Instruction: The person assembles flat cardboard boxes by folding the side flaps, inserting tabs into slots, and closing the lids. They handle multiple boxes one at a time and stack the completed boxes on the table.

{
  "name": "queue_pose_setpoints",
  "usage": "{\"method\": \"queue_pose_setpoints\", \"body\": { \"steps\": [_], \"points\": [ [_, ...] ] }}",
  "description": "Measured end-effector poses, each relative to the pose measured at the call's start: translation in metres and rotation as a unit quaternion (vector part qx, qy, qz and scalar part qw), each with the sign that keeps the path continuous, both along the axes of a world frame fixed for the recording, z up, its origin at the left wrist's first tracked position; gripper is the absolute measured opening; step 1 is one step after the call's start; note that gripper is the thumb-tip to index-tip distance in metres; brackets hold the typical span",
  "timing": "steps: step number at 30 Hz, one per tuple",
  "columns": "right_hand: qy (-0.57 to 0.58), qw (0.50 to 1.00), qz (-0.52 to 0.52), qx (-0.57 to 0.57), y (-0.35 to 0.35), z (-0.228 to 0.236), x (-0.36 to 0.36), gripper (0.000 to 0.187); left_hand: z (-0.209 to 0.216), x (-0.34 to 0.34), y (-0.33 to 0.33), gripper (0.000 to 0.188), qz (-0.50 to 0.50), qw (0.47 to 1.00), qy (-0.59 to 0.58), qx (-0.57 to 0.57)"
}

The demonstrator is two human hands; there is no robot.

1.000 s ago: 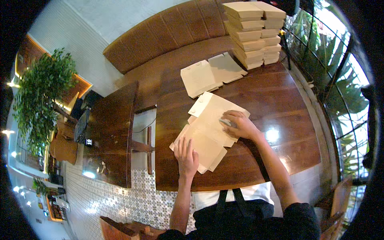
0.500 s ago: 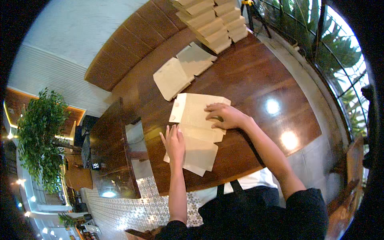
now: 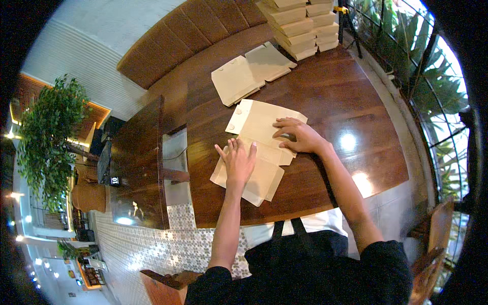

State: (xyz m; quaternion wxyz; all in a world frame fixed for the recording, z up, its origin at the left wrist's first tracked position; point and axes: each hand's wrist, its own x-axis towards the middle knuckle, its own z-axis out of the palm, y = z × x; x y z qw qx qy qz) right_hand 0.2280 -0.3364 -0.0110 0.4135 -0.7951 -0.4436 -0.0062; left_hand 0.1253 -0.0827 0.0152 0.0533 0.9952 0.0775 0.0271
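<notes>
An unfolded brown cardboard box [image 3: 260, 120] lies on the wooden table in front of me, its creases and side flaps showing. Two round spots mark the pale flap at its far left. My left hand [image 3: 240, 161] rests on the left side of the box near a middle crease, fingers spread. Over the right part, my right hand [image 3: 301, 137] touches the card with bent fingers, thumb apart from them. Neither hand grips anything. Beyond lie more flat cardboard box blanks [image 3: 236, 79], partly opened out toward the right.
Stacks of folded cardboard boxes [image 3: 297, 33] stand at the table's far end, beside a dark stand with a yellow clamp [image 3: 341, 9]. A padded bench [image 3: 188, 38] runs along the far side. Another dark table [image 3: 137, 168] stands left, and a wooden chair [image 3: 427, 254] at right.
My left hand has moved in from the left edge onto the cardboard, its fingers spreading wider. The right hand stays on the right part. The whole view has shifted slightly.
</notes>
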Motion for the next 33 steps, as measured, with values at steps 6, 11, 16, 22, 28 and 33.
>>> {"method": "queue_pose_setpoints", "body": {
  "steps": [6, 11, 16, 22, 28, 33],
  "points": [
    [0.038, 0.999, 0.0, 0.023, 0.001, -0.004, 0.001, 0.034, -0.006, -0.002, -0.005, 0.078, -0.008, 0.997, 0.01, 0.071],
    [-0.129, 0.979, -0.149, 0.054, -0.002, -0.006, 0.003, 0.024, 0.024, -0.006, -0.022, 0.068, -0.047, 0.997, 0.055, 0.005],
    [0.08, 0.915, -0.315, 0.239, -0.014, -0.02, 0.004, 0.028, 0.039, -0.033, -0.026, 0.06, 0.058, 0.988, 0.023, -0.144],
    [-0.005, 0.93, -0.352, 0.103, -0.012, -0.029, 0.006, 0.029, 0.0, -0.056, -0.005, 0.06, 0.119, 0.953, -0.046, -0.275],
    [0.035, 0.937, -0.345, 0.048, -0.006, -0.014, 0.002, 0.03, 0.02, -0.04, -0.009, 0.054, 0.01, 0.965, -0.226, -0.131],
    [0.017, 0.917, -0.395, -0.042, 0.004, -0.016, 0.007, 0.032, 0.035, 0.041, -0.05, 0.043, -0.061, 0.921, -0.141, -0.359]
  ]
}}
